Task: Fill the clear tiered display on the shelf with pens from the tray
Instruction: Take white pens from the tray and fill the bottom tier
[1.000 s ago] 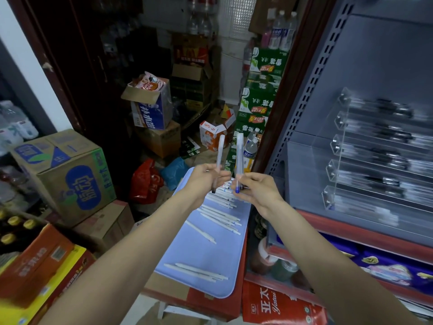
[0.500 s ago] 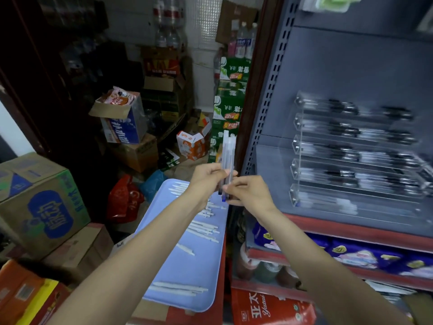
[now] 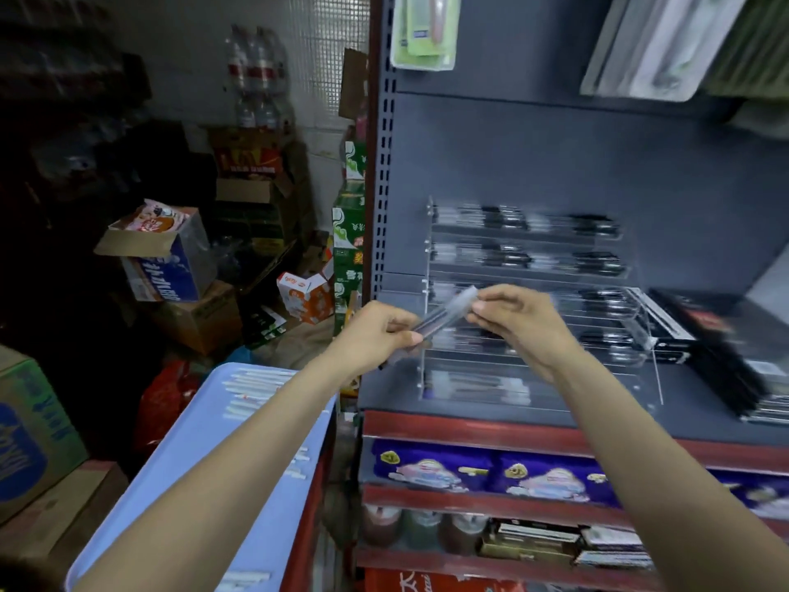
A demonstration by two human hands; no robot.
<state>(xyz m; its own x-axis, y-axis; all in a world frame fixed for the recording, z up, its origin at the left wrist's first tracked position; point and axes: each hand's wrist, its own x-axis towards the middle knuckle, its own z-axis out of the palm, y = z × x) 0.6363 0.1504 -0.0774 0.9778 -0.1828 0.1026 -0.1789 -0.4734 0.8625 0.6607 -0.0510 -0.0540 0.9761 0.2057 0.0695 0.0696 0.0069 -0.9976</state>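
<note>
Both hands are pinching one bundle of pens: left hand gripping its 8 o'clock end, right hand its 2 o'clock end, before the clear tiered display.

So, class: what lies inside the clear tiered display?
The display holds rows of pens lying across its tiers, blurred. Both hands, the left and the right, cover part of the middle tiers.

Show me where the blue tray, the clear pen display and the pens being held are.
blue tray (image 3: 188, 472), head view, bare middle of its surface.
clear pen display (image 3: 529, 275), head view, front of a middle tier.
held pens (image 3: 448, 311), head view, mid-barrel between both hands.
</note>
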